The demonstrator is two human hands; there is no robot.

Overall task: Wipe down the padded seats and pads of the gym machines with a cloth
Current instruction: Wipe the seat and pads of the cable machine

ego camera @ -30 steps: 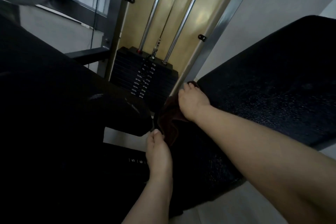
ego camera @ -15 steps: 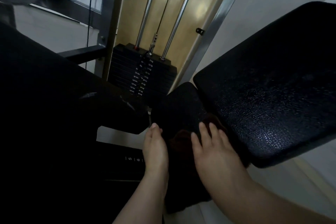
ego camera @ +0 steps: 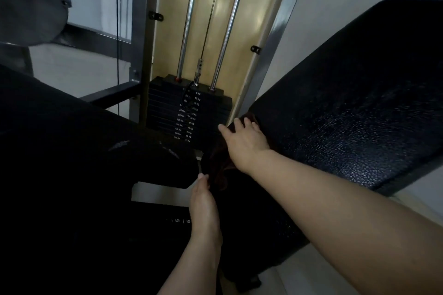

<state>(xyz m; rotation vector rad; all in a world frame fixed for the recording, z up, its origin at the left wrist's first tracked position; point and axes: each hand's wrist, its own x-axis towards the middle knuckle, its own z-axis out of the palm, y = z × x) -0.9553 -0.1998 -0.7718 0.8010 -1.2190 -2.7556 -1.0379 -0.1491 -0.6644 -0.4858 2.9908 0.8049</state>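
A dark brown cloth (ego camera: 219, 163) lies on the far end of the low black seat pad (ego camera: 254, 230) in the middle. My right hand (ego camera: 244, 141) presses flat on the cloth with its fingers straight, near the pad's far edge by the weight stack. My left hand (ego camera: 203, 199) rests along the seat pad's left edge, fingers straight, its fingertips touching the cloth's hanging corner. A large black textured pad (ego camera: 359, 108) tilts up on the right. Another black pad (ego camera: 72, 132) fills the left side.
A black weight stack (ego camera: 189, 112) with white kg and lbs labels stands ahead, under two chrome guide rods (ego camera: 189, 19) and a cable. Steel frame posts (ego camera: 141, 31) flank it. A numbered adjustment scale (ego camera: 179, 220) sits left of the seat. The floor is pale.
My right hand has slid the cloth forward along the seat pad, from its near middle to its far end. My left hand stays at the pad's left edge.
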